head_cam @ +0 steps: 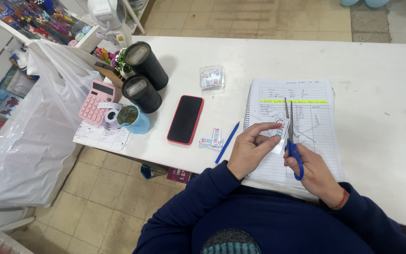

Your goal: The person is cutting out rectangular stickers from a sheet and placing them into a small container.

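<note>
Table (377,94), white, fills most of the view, with tiled floor (95,211) beyond its left edge. A white plastic bag (38,136) hangs at the left edge. A spiral notebook (306,117) lies open on the table in front of the person, with paper scraps (306,129) on its page. Two black cylinders (143,77) lie near a pink calculator (95,101) and a blue cup (135,120). A red-cased phone (185,119) lies face up between the cup and the notebook. A clear box (212,77) of stickers sits behind the phone. The left hand (250,148) pinches a sticker (280,134) between thumb and fingers, over the notebook. The right hand (313,174) is closed through the blue handles of the scissors (291,136), whose blades point away, narrowly apart, at the sticker's edge. A blue pen (227,142) lies just left of the left hand, beside a small pile of stickers (211,140).
</note>
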